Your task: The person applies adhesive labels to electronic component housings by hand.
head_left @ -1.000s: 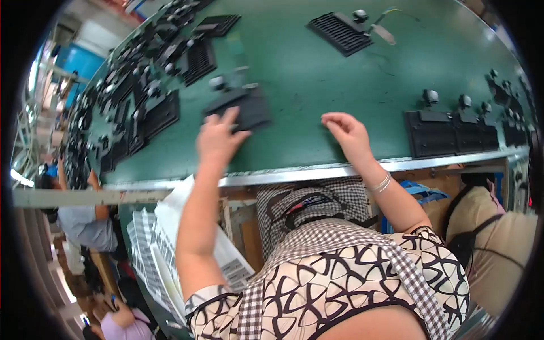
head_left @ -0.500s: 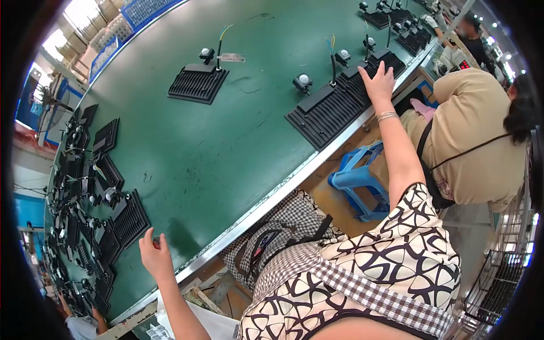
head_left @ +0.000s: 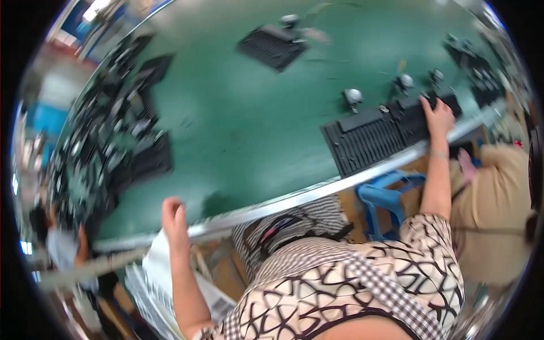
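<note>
Black ribbed LED floodlights with round white-domed sensors lie on the green table. My right hand (head_left: 440, 118) rests on the right-hand floodlight (head_left: 412, 122) of a side-by-side group, fingers apart. Closer to the middle, another floodlight (head_left: 368, 144) touches it, and a domed sensor (head_left: 353, 97) stands behind. Above the table's front edge, my left hand (head_left: 174, 221) is raised with its fingers curled together; blur hides what they may hold. One more floodlight (head_left: 272, 46) sits alone at the far side with a pale tag (head_left: 317, 35).
Many floodlights (head_left: 102, 136) are heaped along the table's left side. More floodlights (head_left: 473, 68) lie at the far right. A blue stool (head_left: 381, 198) and a seated person (head_left: 493, 209) are at the right. Another person (head_left: 62, 243) is at the lower left.
The view has swung left and is blurred. My left hand's fingers have drawn closer together. My right hand is still at the row of floodlights, now laid on the right-hand one.
</note>
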Tool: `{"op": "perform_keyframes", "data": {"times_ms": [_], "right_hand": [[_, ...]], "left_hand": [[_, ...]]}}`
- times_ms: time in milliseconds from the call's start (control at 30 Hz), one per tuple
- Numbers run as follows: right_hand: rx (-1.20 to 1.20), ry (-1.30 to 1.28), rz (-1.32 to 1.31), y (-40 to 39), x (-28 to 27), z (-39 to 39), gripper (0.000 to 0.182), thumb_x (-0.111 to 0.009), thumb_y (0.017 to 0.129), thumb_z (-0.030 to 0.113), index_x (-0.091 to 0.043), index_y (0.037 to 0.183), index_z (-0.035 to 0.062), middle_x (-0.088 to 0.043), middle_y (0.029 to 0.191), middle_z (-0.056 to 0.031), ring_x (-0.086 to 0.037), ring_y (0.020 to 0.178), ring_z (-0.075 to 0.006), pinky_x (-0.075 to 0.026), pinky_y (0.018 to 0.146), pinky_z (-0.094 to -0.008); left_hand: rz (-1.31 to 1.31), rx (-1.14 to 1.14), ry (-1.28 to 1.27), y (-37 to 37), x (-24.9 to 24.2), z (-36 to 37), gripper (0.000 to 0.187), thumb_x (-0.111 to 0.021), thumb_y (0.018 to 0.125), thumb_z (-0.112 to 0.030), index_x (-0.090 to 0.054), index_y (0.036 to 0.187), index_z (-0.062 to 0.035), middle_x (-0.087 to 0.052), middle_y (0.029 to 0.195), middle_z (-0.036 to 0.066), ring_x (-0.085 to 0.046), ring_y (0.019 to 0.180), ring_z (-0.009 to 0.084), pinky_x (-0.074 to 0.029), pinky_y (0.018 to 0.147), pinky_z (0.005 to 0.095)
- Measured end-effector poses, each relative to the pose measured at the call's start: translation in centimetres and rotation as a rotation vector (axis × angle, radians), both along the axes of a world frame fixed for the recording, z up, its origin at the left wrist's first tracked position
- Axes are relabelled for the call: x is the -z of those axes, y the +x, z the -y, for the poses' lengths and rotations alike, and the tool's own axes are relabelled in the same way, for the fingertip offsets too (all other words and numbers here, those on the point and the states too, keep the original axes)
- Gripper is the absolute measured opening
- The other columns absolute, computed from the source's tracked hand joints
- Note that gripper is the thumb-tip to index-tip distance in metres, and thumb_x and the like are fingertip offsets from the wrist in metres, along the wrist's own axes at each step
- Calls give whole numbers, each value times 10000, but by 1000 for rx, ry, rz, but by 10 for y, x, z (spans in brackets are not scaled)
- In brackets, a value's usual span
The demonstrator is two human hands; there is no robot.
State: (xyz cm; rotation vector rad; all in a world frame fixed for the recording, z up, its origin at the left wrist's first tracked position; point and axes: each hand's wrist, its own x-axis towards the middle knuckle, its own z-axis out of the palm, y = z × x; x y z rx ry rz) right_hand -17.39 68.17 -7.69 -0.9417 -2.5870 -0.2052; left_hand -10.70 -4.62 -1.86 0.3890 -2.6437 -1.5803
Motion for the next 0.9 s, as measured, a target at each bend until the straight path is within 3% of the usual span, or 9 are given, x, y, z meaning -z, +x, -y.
{"op": "perform_keyframes", "data": {"times_ms": [100, 333, 400, 500, 533, 600, 667, 733, 900], "right_hand": [[45, -34, 64, 2, -7, 118, 853, -503, 788, 794, -577, 1322, 133, -543, 1314, -220, -521, 1200, -406, -419, 975, -532], [-294, -34, 86, 15, -2, 271, 823, -497, 862, 716, -488, 1408, 100, -445, 1394, -272, -428, 1289, -416, -323, 1063, -546], [-441, -81, -46, 19, -4, 287, 662, -601, 893, 550, -535, 1361, 85, -489, 1371, -231, -462, 1271, -377, -350, 1061, -498], [-961, -503, -411, 31, -27, 333, 442, -680, 894, 289, -605, 1264, 59, -577, 1287, -172, -535, 1207, -318, -406, 1028, -418], [-1122, -670, -481, 42, -43, 367, 293, -685, 866, 105, -660, 1150, 38, -651, 1166, -123, -605, 1102, -276, -452, 974, -361], [-1358, -961, -332, 73, -65, 432, 215, -675, 848, 65, -695, 1059, 36, -689, 1043, -106, -638, 1002, -255, -462, 971, -384], [-1746, -885, -197, 103, -77, 490, 212, -693, 796, 38, -698, 1008, 46, -699, 970, -99, -641, 933, -282, -426, 1028, -495], [-2050, -892, 42, 135, -81, 537, 204, -693, 811, 80, -694, 1015, 74, -682, 989, -80, -630, 982, -274, -392, 1062, -524], [-2533, -625, 217, 189, -71, 630, 306, -666, 848, 170, -643, 1134, 62, -596, 1188, -151, -541, 1172, -298, -329, 1127, -508]], "left_hand": [[-79, 25, 29, 19, -11, 3, 95, -522, 905, -25, -575, 983, -11, -501, 884, 1, -452, 759, 84, -393, 667, 227], [-212, -82, 109, 109, -53, 24, 137, -526, 993, -56, -623, 1079, -8, -601, 974, 6, -541, 822, 83, -471, 756, 230], [-213, -222, 36, 142, -54, 39, 163, -520, 996, -62, -634, 1107, -26, -617, 962, 11, -542, 787, 77, -474, 721, 229], [-164, -454, -39, 185, -57, 56, 136, -566, 971, -98, -623, 1066, -20, -584, 829, 0, -502, 708, 72, -420, 635, 228], [-176, -496, -103, 196, -53, 62, 129, -574, 965, -101, -616, 1052, -15, -577, 815, 1, -496, 703, 75, -416, 631, 230], [-169, -599, -240, 223, -40, 77, 125, -589, 953, -108, -601, 1022, -4, -563, 787, 2, -486, 693, 79, -408, 624, 233], [-154, -612, -286, 247, -37, 79, 147, -619, 934, -131, -596, 976, 8, -554, 740, 13, -479, 677, 93, -410, 620, 256], [-76, -681, -322, 268, -35, 75, 153, -635, 917, -151, -613, 948, -3, -563, 706, 39, -495, 643, 116, -424, 618, 275], [85, -652, -469, 310, -26, 74, 156, -657, 889, -154, -637, 943, -10, -584, 687, 48, -522, 619, 124, -428, 601, 280]]}}
